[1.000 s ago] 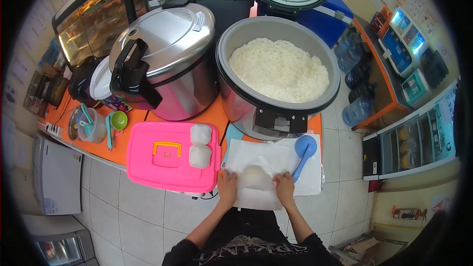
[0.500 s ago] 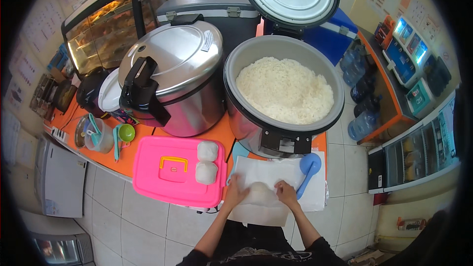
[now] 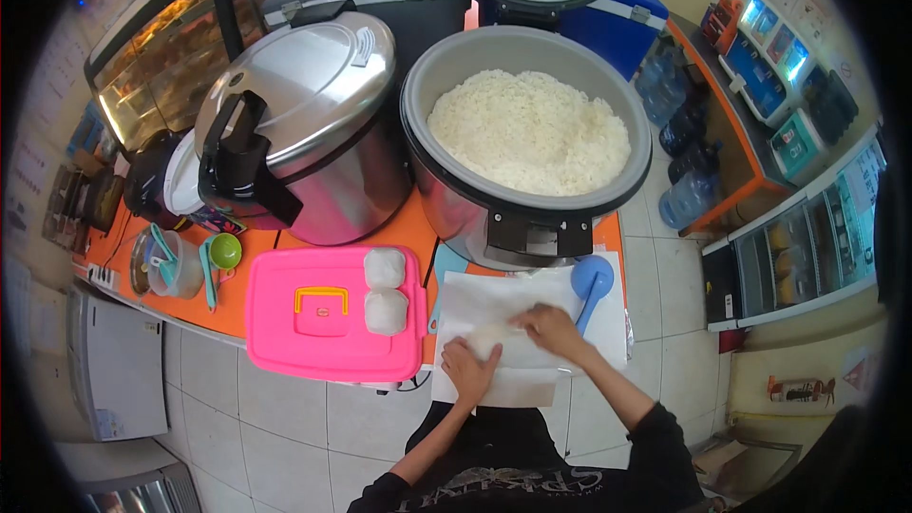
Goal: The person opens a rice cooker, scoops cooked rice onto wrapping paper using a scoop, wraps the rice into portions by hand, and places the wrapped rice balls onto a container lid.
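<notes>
white paper (image 3: 475, 299), hands (image 3: 513, 347) wrapping rice (image 3: 489, 337)

Open rice cooker (image 3: 532, 180) full of white rice, closed silver cooker (image 3: 304, 133), pink lidded box (image 3: 313, 323), blue scoop (image 3: 591, 280)

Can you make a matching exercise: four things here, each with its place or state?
Things:
1. open cooker
2. closed cooker
3. blue scoop
4. wrapped rice balls

Places or states:
A. on the pink lid
B. full of white rice
C. beside the right hand, on the white paper
D. black handle on top

Pairs: 1-B, 2-D, 3-C, 4-A
</notes>
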`<state>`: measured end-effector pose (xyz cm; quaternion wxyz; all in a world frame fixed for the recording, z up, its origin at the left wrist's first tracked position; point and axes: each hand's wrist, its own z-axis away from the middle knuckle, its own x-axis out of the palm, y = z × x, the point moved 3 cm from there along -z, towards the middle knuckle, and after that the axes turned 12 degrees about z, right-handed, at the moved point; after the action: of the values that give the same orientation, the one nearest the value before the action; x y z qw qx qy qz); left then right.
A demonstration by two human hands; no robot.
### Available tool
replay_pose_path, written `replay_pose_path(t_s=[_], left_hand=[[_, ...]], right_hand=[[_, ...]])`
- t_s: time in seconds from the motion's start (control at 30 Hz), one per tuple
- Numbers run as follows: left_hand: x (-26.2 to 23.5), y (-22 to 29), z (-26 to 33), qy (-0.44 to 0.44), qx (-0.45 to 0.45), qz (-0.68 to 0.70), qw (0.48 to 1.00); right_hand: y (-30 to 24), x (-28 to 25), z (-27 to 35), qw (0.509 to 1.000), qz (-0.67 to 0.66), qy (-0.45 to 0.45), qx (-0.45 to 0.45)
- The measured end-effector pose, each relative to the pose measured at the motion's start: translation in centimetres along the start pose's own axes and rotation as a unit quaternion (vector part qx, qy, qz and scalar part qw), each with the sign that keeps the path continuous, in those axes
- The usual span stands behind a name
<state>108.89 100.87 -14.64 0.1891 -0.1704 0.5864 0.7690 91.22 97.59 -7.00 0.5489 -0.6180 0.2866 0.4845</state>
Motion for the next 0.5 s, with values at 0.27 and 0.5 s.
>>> replay_pose_path(t_s=[0.27, 0.5], left_hand=[[-5.0, 2.4, -1.0, 0.175, 0.240, 0.036, 0.954], [-4.8, -3.3, -1.8, -0.147, 0.429, -0.084, 0.887]], right_hand=[[-1.1, 4.7, 7.3, 0.977, 0.119, 0.172, -0.040], [-0.9, 5.3, 7.2, 0.978, 0.053, 0.197, -0.051]])
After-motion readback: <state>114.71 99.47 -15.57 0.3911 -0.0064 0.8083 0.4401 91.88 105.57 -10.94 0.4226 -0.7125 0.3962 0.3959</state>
